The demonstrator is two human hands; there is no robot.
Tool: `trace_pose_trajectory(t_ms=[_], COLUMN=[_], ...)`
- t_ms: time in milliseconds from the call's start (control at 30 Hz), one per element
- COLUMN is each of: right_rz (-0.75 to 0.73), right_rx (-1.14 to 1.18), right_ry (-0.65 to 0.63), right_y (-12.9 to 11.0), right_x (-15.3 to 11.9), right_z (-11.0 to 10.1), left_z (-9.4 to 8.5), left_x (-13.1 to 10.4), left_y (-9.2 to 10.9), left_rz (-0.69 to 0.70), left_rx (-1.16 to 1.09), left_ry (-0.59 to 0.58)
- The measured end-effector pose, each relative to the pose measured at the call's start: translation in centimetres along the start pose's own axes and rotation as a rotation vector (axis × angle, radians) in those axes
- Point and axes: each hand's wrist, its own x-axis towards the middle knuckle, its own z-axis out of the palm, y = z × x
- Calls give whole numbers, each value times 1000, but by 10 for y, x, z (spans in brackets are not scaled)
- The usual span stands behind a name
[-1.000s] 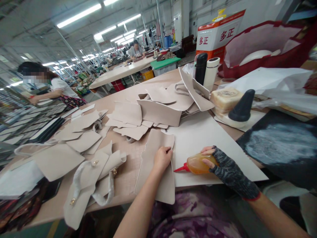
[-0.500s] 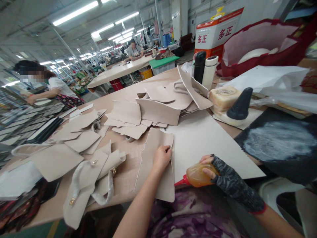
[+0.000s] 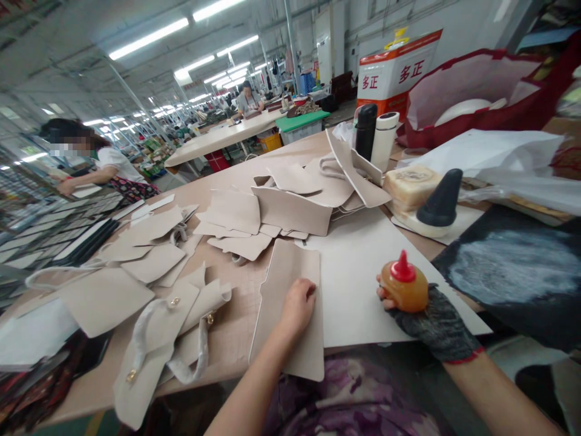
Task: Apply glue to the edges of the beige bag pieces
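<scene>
A beige leather-like bag panel (image 3: 290,260) lies along the table's front edge, partly overhanging it. My left hand (image 3: 298,306) rests on this panel near its right edge, fingers curled in; their tips are hidden. In my right hand (image 3: 420,315), which wears a dark grey fingerless glove, is a squeeze bottle (image 3: 403,287) of amber liquid. Its red nozzle (image 3: 402,266) points up. The bottle is above a large white sheet (image 3: 354,303), to the right of the panel and apart from it.
Loose beige bag pieces (image 3: 290,209) are heaped behind, and pieces with wrapped handles (image 3: 147,327) lie left. At right stand a black cone-topped container (image 3: 440,203), two flasks (image 3: 385,139) and a dark smeared sheet (image 3: 512,260). A co-worker (image 3: 106,163) is at far left.
My right hand has lifted the bottle up and right, away from the panel, turning its nozzle from pointing left to upward. My left hand stays on the panel. The view has shifted slightly.
</scene>
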Motion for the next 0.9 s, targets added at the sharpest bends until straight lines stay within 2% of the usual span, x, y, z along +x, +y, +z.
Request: trace_pose_trajectory(t_ms=[67,133,200,267,333,400,433,467,500,533,600,667,733,833,900], right_rz=[293,519,616,644,621,586,572,562,561,565,574,574,574,555,543], right_rx=[453,821,973,1014,1010,982,964,945,925,909,888,883,868,817,800], right_ry=[-93,-117,-102,-109,-152,-201,-219,-231,-239,-246,-238,-208,-196,-261,-318], right_y=[-2,-2,0,2,4,3,2,2,2,3,5,5,0,-18,-31], right_x=[4,8,10,10,10,10,10,10,10,10,8,3,-3,-14,-20], right_z=[14,30,42,49,52,53,53,54,54,55,57,61,68,84,94], left_z=[2,4,4,-5,-21,-44,-55,-65,-74,-81,-88,-91,-92,-95,-95], left_x=[-8,-16,-21,-24,-24,-21,-19,-18,-17,-16,-18,-21,-25,-29,-32], left_y=[1,3,4,2,-2,-9,-13,-17,-20,-22,-22,-16,-6,8,14], left_rz=[127,229,308,355,324,168,44,-88,-211,-303,-364,-315,-257,-216,-210], left_rx=[91,207,293,312,309,306,283,226,132,7,-254,-403,-449,-456,-373], left_ry=[-46,-75,-114,-153,-87,135,251,319,317,257,97,58,111,129,148])
